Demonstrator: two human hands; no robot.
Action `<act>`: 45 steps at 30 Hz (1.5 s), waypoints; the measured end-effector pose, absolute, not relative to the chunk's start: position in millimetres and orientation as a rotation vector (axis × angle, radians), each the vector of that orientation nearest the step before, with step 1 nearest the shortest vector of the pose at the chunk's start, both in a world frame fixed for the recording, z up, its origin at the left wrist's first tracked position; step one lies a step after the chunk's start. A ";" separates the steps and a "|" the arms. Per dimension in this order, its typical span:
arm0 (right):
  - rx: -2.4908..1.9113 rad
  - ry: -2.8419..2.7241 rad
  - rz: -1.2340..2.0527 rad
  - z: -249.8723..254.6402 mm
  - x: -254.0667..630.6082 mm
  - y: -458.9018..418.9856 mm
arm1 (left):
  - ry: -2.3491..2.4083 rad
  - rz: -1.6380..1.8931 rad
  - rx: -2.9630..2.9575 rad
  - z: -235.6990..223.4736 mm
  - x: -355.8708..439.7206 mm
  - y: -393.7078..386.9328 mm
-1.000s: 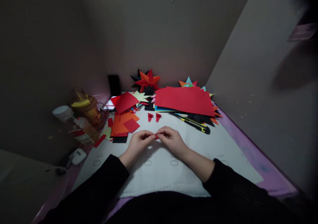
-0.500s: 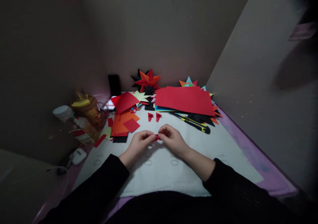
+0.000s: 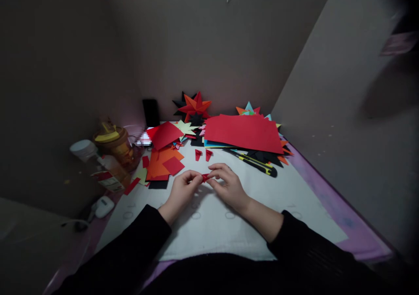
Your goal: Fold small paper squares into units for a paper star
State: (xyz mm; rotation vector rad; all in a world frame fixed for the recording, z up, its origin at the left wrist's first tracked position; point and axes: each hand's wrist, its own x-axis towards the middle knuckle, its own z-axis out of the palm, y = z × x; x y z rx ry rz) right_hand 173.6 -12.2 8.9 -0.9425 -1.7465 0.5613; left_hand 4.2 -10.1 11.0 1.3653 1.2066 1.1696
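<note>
A small piece of folded red paper point(image 3: 205, 178) is held above the white mat point(image 3: 209, 238). My left hand point(image 3: 186, 189) pinches its left end between thumb and fingertips. On the other side, my right hand point(image 3: 231, 189) has its thumb and fingers parted around the right end; whether a fingertip touches the paper I cannot tell. Just beyond my hands stand two small folded red pieces point(image 3: 198, 155), side by side.
A yellow-and-black utility knife point(image 3: 258, 166) lies right of centre, by a stack of red sheets point(image 3: 244, 131). Orange paper point(image 3: 159, 164) lies to the left. Folded paper stars point(image 3: 195, 105) lean at the back wall. A bottle point(image 3: 109, 170) and a brown cup point(image 3: 119, 144) stand far left.
The fingers of my right hand have loosened and spread from the folded red paper, showing more of it. My left hand still pinches it in nearly the same place.
</note>
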 end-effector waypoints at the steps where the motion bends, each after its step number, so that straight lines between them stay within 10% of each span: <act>1: -0.942 -1.759 0.539 8.3 173.1 -12.4 | 1.229 1.188 1.390 11.3 4.6 -10.7; 45: -0.900 -1.771 0.142 11.3 173.0 -17.3 | 1.041 1.316 1.707 10.0 2.8 -18.7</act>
